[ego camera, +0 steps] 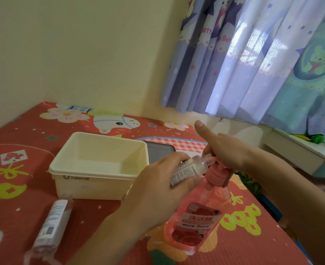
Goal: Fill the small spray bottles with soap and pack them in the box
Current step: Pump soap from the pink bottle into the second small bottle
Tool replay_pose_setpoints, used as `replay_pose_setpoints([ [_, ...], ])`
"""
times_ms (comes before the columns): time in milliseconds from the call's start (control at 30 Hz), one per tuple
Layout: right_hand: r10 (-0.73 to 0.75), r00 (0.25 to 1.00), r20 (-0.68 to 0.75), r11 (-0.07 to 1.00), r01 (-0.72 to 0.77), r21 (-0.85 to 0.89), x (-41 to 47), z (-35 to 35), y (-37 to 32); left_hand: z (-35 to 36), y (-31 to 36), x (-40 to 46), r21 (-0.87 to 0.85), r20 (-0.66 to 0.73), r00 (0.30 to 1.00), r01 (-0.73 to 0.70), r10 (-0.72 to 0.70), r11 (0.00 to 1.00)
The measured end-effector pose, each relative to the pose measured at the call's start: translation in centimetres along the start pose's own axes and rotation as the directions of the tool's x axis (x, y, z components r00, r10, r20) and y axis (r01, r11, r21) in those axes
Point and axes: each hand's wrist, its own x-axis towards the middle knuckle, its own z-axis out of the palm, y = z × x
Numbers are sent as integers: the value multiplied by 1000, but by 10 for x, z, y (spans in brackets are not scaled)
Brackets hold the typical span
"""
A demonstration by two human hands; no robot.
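Observation:
My left hand [155,190] grips a small clear spray bottle [191,170] with a white label, tilted so its open neck meets the nozzle of the pink soap pump bottle [198,219]. That soap bottle stands on the red patterned mat. My right hand [226,152] rests on top of the pink pump head [216,174], thumb sticking up, fingers curled over the pump. A cream plastic box [92,169] sits open and empty behind my left hand. Several more small bottles in a clear wrap [52,222] lie at the lower left.
A dark grey lid [160,153] lies behind the box. The red mat [23,169] covers the surface up to the yellow wall. Curtains hang at the right above a white shelf [301,150]. The mat's right edge drops off beside my right forearm.

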Motion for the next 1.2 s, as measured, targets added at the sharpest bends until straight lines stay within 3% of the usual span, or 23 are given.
replay_pose_setpoints([
  [433, 43, 987, 157, 999, -44, 1, 3, -9, -1, 3, -1, -1, 11, 53, 998, 16, -17, 1000],
  [633, 30, 986, 166, 999, -23, -42, 5, -14, -3, 2, 0, -1, -16, 51, 998, 23, -23, 1000],
  [833, 28, 996, 79, 999, -24, -45, 3, -16, -1, 3, 2, -2, -57, 54, 998, 38, -35, 998],
  [1067, -88, 995, 56, 989, 80, 123, -11, -30, 10, 0, -4, -1, -151, 72, 992, 115, -106, 982],
  [1133, -107, 988, 116, 980, 84, 181, -12, -35, 11, -1, -4, -1, -180, 71, 990, 132, -121, 975],
  [1200, -48, 977, 208, 971, -4, 240, -15, -37, 11, -3, -4, 0, -215, 66, 989, 145, -134, 966],
])
